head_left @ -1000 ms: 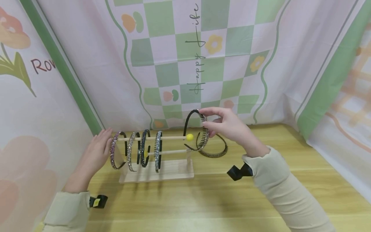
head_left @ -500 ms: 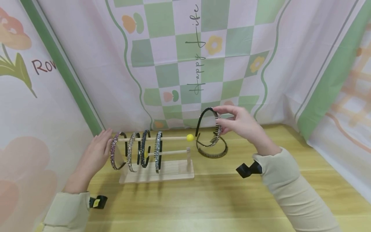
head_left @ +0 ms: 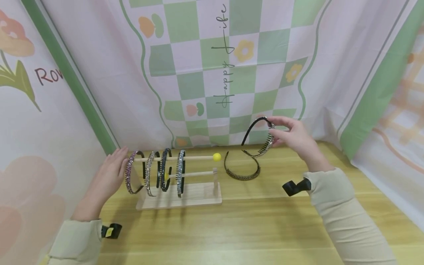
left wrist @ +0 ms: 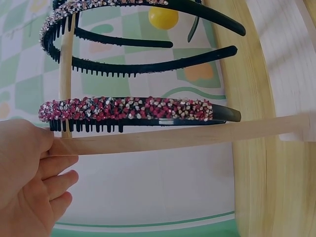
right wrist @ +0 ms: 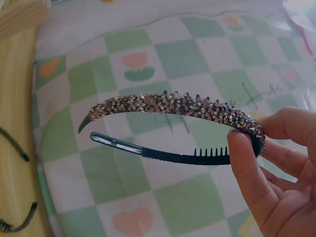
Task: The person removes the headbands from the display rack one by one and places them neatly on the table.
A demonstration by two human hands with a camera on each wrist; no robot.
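Six headbands by our count: four hung on the wooden rack [head_left: 192, 197], one on the table [head_left: 232, 228], one in the right hand [head_left: 294, 138]. Head view gives us the full set; the wrist views give only parts. Right wrist view shows the held headband [right wrist: 173, 103] close up: coppery and silvery stones outside, black comb teeth inside, one stretch pinched between thumb and fingers. It's in the air, right of the rack. Left hand [head_left: 107, 178] is at the rack's left end. Left wrist view shows what head view hides: thumb side and fingers grip the top of the wooden upright [left wrist: 148, 140], right beside the pink headband [left wrist: 128, 109].

Rack contents, left to right, all on the upper rod [head_left: 198, 158]: pink, silver [head_left: 148, 175], dark blue [head_left: 163, 171], pale blue [head_left: 180, 173]. A yellow ball [head_left: 216, 157] caps that rod; a lower rod [head_left: 198, 173] runs beneath. We have one brown toothed headband [head_left: 244, 177] lying on the table, just right of the rack.
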